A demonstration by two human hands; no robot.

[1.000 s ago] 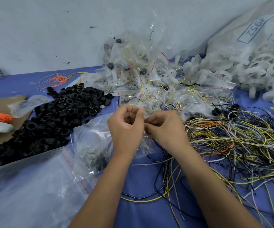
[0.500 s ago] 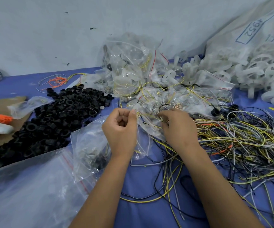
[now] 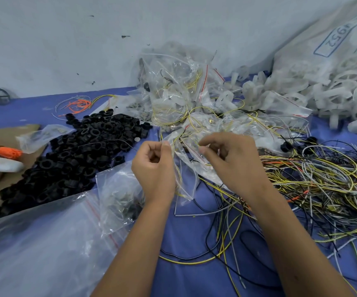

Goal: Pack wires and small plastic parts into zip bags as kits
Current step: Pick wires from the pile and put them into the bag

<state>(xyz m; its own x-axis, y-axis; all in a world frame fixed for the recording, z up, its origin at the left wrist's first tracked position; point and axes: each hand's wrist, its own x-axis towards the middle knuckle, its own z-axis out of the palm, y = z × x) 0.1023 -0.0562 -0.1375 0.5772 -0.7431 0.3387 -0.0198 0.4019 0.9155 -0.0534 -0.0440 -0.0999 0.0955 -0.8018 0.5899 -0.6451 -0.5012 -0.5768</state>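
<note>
Both hands work one zip bag [image 3: 186,166], centre of the blue table [image 3: 184,273], just near of the packed-bag heap.

Left hand [image 3: 154,166]: fingers curled, pinching the bag's top edge at its left corner. Right hand [image 3: 231,159]: fingers curled, pinching the same edge further right. Yellow wire shows inside the bag.

Step, as judged: closing the zip. Best done by keeping the edge taut between the two pinches, checking no wire end lies across the strip, then running the fingers along it to the end.

Around: black rings [image 3: 76,151] in a pile left; loose wires [image 3: 314,185] tangled right and trailing under the bag; white wheels [image 3: 334,93] far right; packed bags [image 3: 186,99] heaped far centre; spare bags [image 3: 44,243] near left.

In the way: wires under the bag may snag when it lifts.
</note>
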